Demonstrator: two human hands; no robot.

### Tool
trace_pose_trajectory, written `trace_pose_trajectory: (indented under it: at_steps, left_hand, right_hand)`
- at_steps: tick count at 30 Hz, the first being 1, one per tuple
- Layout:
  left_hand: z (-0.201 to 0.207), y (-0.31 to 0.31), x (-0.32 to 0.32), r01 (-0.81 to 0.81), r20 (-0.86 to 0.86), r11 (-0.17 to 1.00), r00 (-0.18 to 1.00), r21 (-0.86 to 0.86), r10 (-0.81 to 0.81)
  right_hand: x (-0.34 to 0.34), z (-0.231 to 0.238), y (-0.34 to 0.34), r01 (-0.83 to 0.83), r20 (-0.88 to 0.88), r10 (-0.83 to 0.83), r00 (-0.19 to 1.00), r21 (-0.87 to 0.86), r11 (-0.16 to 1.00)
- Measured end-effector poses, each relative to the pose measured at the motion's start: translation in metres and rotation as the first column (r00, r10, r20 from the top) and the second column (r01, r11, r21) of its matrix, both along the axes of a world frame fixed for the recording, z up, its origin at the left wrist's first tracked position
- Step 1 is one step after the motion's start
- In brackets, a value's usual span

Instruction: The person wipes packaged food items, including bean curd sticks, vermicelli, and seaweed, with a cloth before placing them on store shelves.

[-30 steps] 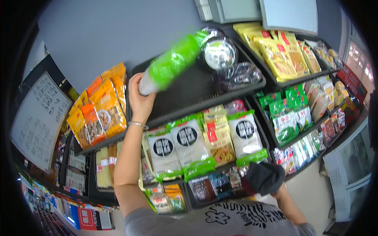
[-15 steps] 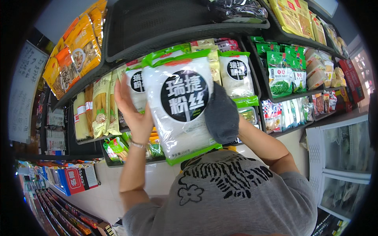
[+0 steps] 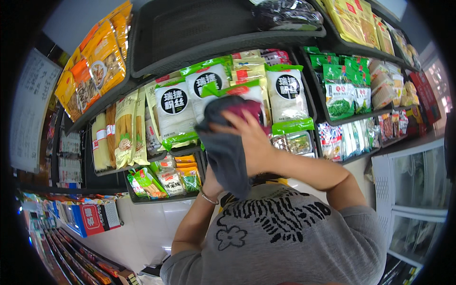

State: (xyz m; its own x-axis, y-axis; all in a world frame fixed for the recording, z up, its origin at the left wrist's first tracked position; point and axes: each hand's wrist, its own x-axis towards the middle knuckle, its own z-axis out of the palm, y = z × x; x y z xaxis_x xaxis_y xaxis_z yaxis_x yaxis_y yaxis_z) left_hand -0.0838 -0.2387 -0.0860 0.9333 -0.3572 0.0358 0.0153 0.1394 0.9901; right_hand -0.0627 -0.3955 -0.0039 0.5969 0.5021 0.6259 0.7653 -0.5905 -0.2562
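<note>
A white packet of glass noodles (image 3: pixel 235 90) with a green top edge is tilted in front of me, mostly covered by a dark grey cloth (image 3: pixel 227 154). A maroon patch shows at the cloth's upper right. My right hand (image 3: pixel 254 145) is closed over the cloth and presses it onto the packet's front. Low behind the hanging cloth, my left hand (image 3: pixel 212 184) supports the packet; its fingers are hidden. Matching noodle packets stand just beyond, one at the left (image 3: pixel 176 111) and one at the right (image 3: pixel 288 95).
Black shelf trays surround the work, including a wide upper one (image 3: pixel 190 47). Orange bags (image 3: pixel 97 59) lean at the upper left, green pouches (image 3: pixel 338 90) at the right. Small packets fill a low tray (image 3: pixel 164 198). A glass-door cooler (image 3: pixel 413 190) stands at the right.
My right hand has brought the cloth from the packet's right edge across its front. The packet has tipped, and my left hand has moved right and down from its left side.
</note>
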Motion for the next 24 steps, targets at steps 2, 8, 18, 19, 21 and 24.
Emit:
trace_pose_trajectory:
  at_steps: [2, 8, 18, 19, 21, 24]
  left_hand:
    - [0.022, 0.005, -0.005, 0.080, -0.149, 0.929, 0.979, -0.360, -0.142]
    - [0.045, 0.001, -0.017, 0.095, -0.013, 0.993, 0.995, -0.069, -0.096]
    - [0.052, -0.009, -0.015, -0.068, -0.009, 0.991, 0.998, -0.116, 0.068]
    - [0.049, -0.008, -0.013, -0.130, -0.083, 0.980, 0.989, -0.148, 0.118]
    - [0.044, -0.002, -0.009, -0.242, -0.240, 0.950, 0.951, -0.195, 0.193]
    - [0.054, 0.019, 0.009, -0.138, -0.393, 0.693, 0.892, -0.707, -0.224]
  right_hand:
    - [0.026, 0.021, -0.010, 0.072, 0.123, -0.091, 0.988, 0.149, 0.986]
    - [0.034, 0.015, -0.045, 0.124, -0.013, -0.126, 0.992, 0.300, 0.946]
    - [0.048, 0.018, -0.033, 0.199, -0.098, -0.187, 0.977, 0.125, 0.972]
    - [0.036, 0.012, -0.030, 0.204, -0.182, -0.162, 0.970, 0.238, 0.950]
    - [0.002, 0.013, -0.014, 0.119, -0.206, -0.163, 0.965, -0.209, 0.971]
    - [-0.045, 0.002, 0.014, -0.077, -0.276, -0.016, 0.961, -0.323, 0.943]
